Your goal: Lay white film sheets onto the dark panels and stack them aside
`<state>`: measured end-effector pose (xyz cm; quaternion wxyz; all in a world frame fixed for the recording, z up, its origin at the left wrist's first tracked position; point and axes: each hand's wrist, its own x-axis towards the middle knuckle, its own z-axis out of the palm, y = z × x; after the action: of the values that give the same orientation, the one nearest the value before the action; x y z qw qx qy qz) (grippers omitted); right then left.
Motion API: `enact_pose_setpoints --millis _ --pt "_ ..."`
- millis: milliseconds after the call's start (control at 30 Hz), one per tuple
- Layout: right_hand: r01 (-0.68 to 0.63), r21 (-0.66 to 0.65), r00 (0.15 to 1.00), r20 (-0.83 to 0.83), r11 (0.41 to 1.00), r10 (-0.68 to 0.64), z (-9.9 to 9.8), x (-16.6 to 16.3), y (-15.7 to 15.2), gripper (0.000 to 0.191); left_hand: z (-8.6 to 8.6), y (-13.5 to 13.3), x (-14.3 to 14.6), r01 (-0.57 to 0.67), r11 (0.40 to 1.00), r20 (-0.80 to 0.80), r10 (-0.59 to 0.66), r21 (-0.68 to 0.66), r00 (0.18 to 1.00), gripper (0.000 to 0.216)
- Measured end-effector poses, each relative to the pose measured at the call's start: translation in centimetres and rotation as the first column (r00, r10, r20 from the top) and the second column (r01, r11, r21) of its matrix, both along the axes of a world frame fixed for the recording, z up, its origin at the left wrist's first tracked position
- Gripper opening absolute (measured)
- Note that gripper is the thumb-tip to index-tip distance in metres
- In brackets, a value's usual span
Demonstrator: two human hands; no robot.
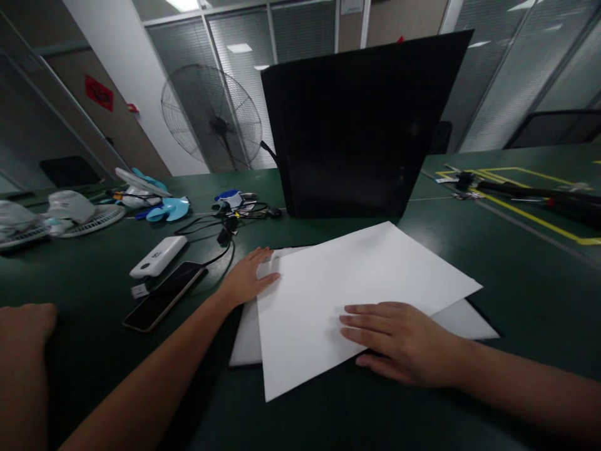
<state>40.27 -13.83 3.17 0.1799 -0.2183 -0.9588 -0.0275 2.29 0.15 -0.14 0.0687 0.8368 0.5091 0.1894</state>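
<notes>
A large white sheet of paper [338,269] lies turned at an angle over a flat white, dark-edged board [246,341] on the green table. My left hand [248,279] rests at the sheet's left edge, thumb apart from the fingers and touching the paper. On the sheet's lower right part lies my right hand [399,341], its fingers stretched flat across the paper. The right thumb sits lower, by the sheet's near edge. Most of the board is hidden beneath the paper.
A tall black panel [357,131] stands behind the paper. To the left are a phone [164,297], a white power bank [159,257], cables and fan parts [169,208]. Another person's hand [28,322] rests at far left. Black equipment [507,188] lies right, near yellow tape.
</notes>
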Motion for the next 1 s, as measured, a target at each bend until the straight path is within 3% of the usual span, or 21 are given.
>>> enact_pose_setpoints --millis 67,167,267,400,600,1000 --pt "0.068 -0.028 0.996 -0.048 0.997 -0.069 0.4 1.6 1.3 0.043 -0.1 0.1 -0.1 0.007 1.000 0.038 -0.007 0.003 0.999 0.075" --pt "0.311 -0.068 0.946 -0.076 0.948 -0.315 0.8 5.2 4.2 0.042 -0.2 0.2 -0.3 -0.006 1.000 0.094 0.007 -0.014 0.996 0.066" --pt "0.471 -0.122 0.882 0.056 0.873 -0.468 0.7 8.4 6.5 0.057 -0.1 0.2 -0.4 -0.056 0.997 0.116 0.060 -0.044 0.991 0.060" --pt "0.515 -0.169 0.840 0.297 0.840 -0.455 0.1 9.1 5.8 0.079 -0.3 0.6 -0.3 -0.110 0.993 0.145 0.116 -0.052 0.983 0.058" --pt "0.494 -0.112 0.831 0.351 0.862 -0.431 -0.4 6.6 1.1 0.099 -0.5 1.0 -0.1 -0.143 0.989 0.182 0.148 -0.039 0.972 0.055" --pt "0.474 -0.174 0.847 0.358 0.863 -0.393 0.7 6.7 0.3 0.080 -0.6 1.2 -0.5 -0.156 0.987 0.209 0.160 -0.035 0.965 0.054"
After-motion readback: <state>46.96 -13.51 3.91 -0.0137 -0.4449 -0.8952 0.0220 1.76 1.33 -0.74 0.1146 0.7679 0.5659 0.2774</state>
